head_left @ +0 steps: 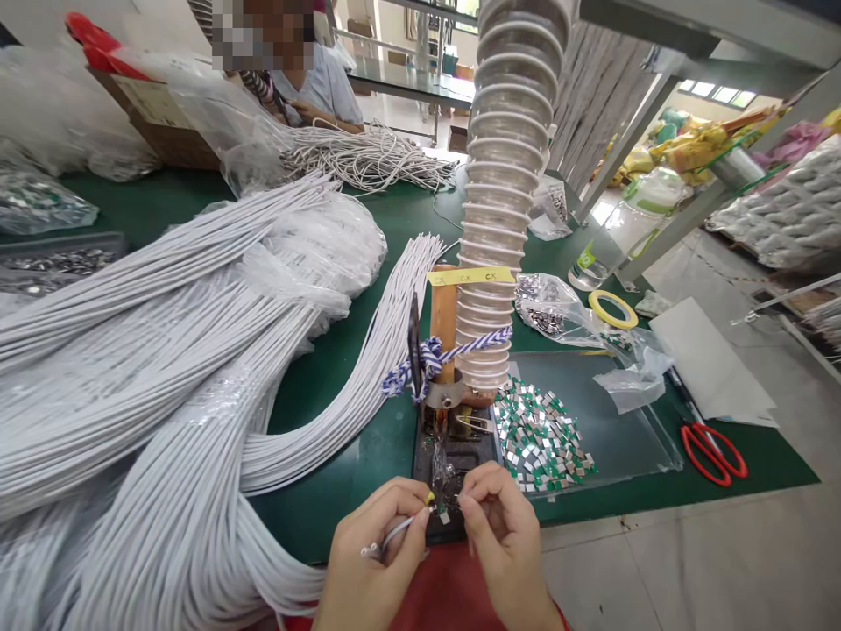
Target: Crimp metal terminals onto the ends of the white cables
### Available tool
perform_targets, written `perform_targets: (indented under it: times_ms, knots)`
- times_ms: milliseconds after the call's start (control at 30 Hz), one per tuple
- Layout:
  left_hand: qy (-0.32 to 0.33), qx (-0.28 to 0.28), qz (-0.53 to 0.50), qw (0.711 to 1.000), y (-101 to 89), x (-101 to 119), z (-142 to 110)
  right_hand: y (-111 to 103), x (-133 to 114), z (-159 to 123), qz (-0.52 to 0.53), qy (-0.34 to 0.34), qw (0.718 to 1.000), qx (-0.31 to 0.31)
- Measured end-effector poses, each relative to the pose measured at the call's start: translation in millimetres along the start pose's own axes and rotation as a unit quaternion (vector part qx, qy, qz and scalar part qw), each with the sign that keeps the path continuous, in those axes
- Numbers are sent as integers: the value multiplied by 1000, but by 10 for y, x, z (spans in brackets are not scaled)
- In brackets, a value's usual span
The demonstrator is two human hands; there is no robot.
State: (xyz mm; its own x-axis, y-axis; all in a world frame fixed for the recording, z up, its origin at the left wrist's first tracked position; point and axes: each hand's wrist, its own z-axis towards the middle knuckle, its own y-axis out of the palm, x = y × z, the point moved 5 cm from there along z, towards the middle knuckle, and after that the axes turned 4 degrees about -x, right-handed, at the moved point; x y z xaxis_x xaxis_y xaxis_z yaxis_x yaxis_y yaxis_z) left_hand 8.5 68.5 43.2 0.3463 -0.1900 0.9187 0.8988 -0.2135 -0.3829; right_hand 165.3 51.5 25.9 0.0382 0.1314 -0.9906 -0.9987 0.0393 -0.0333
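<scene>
My left hand (378, 548) is closed in a pinch on a white cable (397, 529), whose stripped end points towards the black soldering stand (471, 457). A small yellow bit (430, 497) shows at its fingertips. Opposite it, my right hand (500, 526) has thumb and forefinger pressed together; what they hold is too small to make out. Between the hands, a small green-and-silver connector board (443, 515) shows over the stand. Behind them a soldering iron with a wooden handle (444, 320) stands upright, tip down, tied with blue-and-white cord (430, 364).
A ribbed extraction hose (503, 175) hangs behind the iron. Loose connector boards (542, 438) lie on a plastic sheet to the right, near red-handled scissors (713, 454) and yellow tape (612, 308). White cable bundles (164, 394) fill the left. A person (321, 92) sits across the table.
</scene>
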Motion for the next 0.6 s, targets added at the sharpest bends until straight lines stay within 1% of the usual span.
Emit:
perform_targets:
  times_ms: [67,167,233,333,467,600]
  knots:
    - [-6,10,-12,1000,11,-18,2,2,1,9,-29,8,999,-21]
    - [-18,21,-40,999,34,-63,-6,50,-4,31,-74,44,993,-79]
    - [-28,15,-55,998,52,-110,-21,77,-21,46,-105,54,988,-99]
    - [-36,-2,-65,997,62,-180,-48,87,-52,69,-137,49,985,-93]
    - [-37,-28,-76,996,57,-196,-55,64,-71,91,-142,47,986,-80]
    - [-24,-34,-37,998,51,-132,-17,29,-16,93,-97,91,987,-92]
